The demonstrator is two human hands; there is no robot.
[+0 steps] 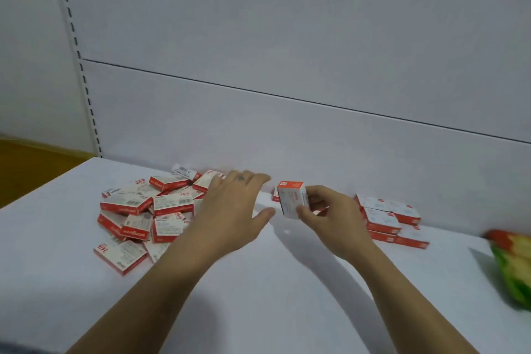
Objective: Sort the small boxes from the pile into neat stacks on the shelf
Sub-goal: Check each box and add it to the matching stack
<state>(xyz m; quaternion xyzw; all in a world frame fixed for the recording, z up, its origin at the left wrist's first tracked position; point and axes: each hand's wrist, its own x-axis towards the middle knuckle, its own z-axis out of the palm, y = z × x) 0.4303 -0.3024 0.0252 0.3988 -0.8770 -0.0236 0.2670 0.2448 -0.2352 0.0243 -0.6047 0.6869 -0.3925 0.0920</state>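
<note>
**Boxes on the shelf**

At left we see the pile point(143, 213) on the white shelf point(258, 282). Our left hand point(230, 207) hovers over it, fingers spread. Our right hand point(330, 215) pinches a small stack of boxes point(293, 200), perhaps two. The neat stacks point(390, 218) stand right.

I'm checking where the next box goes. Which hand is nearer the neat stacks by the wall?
Right. The right hand, holding a box, is just left of the stacks; the left hand is farther left, over the pile.
</note>
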